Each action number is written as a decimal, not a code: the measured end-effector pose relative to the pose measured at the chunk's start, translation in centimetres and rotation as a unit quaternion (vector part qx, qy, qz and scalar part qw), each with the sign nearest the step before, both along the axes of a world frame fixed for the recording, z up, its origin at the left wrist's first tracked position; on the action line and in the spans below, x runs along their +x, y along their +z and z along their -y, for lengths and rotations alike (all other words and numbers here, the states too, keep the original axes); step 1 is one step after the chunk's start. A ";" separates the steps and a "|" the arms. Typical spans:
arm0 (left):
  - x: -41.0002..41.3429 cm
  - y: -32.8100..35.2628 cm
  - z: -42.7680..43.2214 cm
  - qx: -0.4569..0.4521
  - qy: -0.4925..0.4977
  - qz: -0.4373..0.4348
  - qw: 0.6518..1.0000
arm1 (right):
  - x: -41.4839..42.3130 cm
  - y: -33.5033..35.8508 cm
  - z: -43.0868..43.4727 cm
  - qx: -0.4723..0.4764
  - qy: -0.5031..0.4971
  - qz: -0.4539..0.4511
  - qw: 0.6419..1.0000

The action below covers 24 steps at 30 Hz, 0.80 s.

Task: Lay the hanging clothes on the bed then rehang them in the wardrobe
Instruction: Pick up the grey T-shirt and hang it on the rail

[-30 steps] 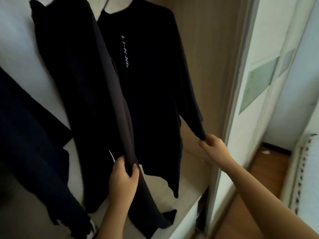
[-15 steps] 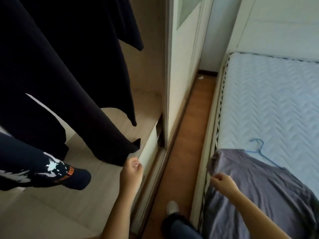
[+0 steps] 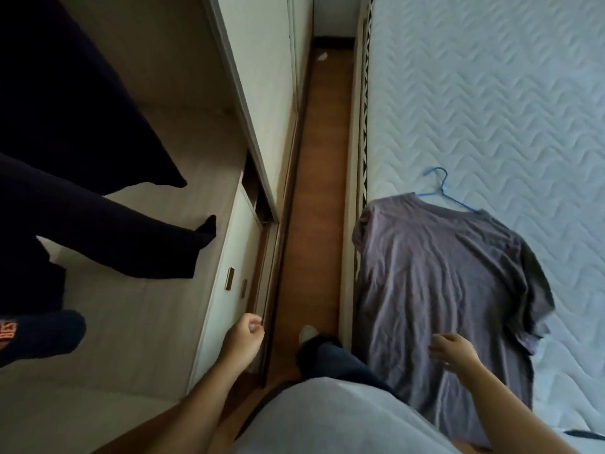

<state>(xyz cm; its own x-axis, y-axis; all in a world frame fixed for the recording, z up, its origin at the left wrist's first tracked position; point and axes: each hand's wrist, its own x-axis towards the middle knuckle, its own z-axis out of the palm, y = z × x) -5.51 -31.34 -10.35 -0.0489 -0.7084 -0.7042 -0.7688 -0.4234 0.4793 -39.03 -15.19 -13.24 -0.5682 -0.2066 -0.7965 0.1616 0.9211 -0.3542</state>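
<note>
"At the wardrobe, what differs from half a second ago?"

"The left hand no longer pinches the hem of the dark garments. They hang free inside the wardrobe, and the hand is apart from them, beside the sliding-door track. The view has tipped further down toward the floor."

"Left hand pose?"

"Forearm raised, fingers clenched into a fist with the thumb against the index finger. It holds nothing."

"And on the bed?"

"The right hand has let go of the edge of the grey T-shirt. Its fingers are now released and spread over the shirt's lower part; contact cannot be confirmed. The shirt lies flat at the near edge of the bed, on its blue hanger, with the hook pointing up the mattress."
</note>
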 end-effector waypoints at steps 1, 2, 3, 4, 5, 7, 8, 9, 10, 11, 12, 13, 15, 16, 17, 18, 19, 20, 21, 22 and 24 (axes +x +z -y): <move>0.1 -0.4 0.4 0.004 0.003 0.002 1.000 | 0.6 -0.2 0.1 -0.002 0.001 0.007 1.000; 0.3 -0.6 0.8 0.006 0.009 0.003 1.000 | 1.1 -0.7 0.1 0.002 0.012 0.013 1.000; 0.3 -0.7 1.1 0.009 0.015 0.002 1.000 | 1.8 -0.5 0.3 0.008 0.029 0.019 0.999; 0.3 -0.8 1.2 0.011 0.019 -0.002 1.000 | 2.5 -0.3 0.7 0.009 0.053 0.021 0.998; 0.3 -0.9 1.3 0.013 0.022 -0.008 1.000 | 3.2 0.4 1.3 0.007 0.079 0.023 0.997; 0.5 -1.0 1.0 0.015 0.015 -0.016 1.000 | 4.4 1.3 2.6 -0.003 0.108 0.020 0.994; 0.7 -1.1 0.7 0.015 0.009 -0.019 1.000 | 4.7 1.5 3.2 -0.010 0.116 0.016 0.993; 0.9 -1.2 0.2 0.017 0.005 -0.020 1.000 | 5.1 1.7 3.5 -0.018 0.124 0.011 0.992; 1.1 -1.3 -0.3 0.020 0.002 -0.019 1.000 | 5.6 1.6 3.6 -0.034 0.129 0.007 0.991; 1.3 -1.3 -0.8 0.023 0.002 -0.016 1.000 | 6.1 1.6 3.4 -0.048 0.129 0.004 0.990; 1.3 -1.4 -1.3 0.023 0.000 -0.012 1.000 | 6.9 1.8 3.1 -0.060 0.122 -0.002 0.991; 1.2 -1.5 -1.8 0.024 -0.005 -0.008 1.000 | 7.9 2.3 2.7 -0.076 0.110 -0.005 0.991; 0.9 -1.5 -2.7 0.034 -0.032 0.004 0.999 | 10.0 3.2 1.1 -0.097 0.095 0.000 0.991; 0.8 -1.7 -3.3 0.037 -0.054 0.012 0.998 | 10.9 3.2 -0.1 -0.102 0.084 -0.002 0.991; 0.7 -2.1 -3.9 0.040 -0.078 0.016 0.996 | 11.5 2.9 -1.6 -0.100 0.069 -0.002 0.993; 0.8 -2.4 -4.6 0.040 -0.100 0.019 0.994 | 12.0 2.6 -3.4 -0.101 0.056 -0.004 0.993; 1.0 -2.8 -5.4 0.041 -0.116 0.023 0.992 | 12.4 2.3 -5.4 -0.094 0.046 -0.010 0.995; 1.3 -3.1 -6.2 0.045 -0.126 0.024 0.991 | 12.7 2.1 -7.6 -0.087 0.029 -0.015 0.996; 1.6 -3.4 -7.1 0.051 -0.128 0.022 0.990 | 12.7 2.0 -9.9 -0.078 0.000 -0.014 0.997; 2.0 -3.6 -7.9 0.056 -0.126 0.021 0.990 | 12.8 2.0 -12.3 -0.070 -0.039 -0.007 0.997; 3.0 -3.8 -9.7 0.066 -0.112 0.016 0.991 | 12.8 2.4 -17.2 -0.051 -0.113 0.001 0.992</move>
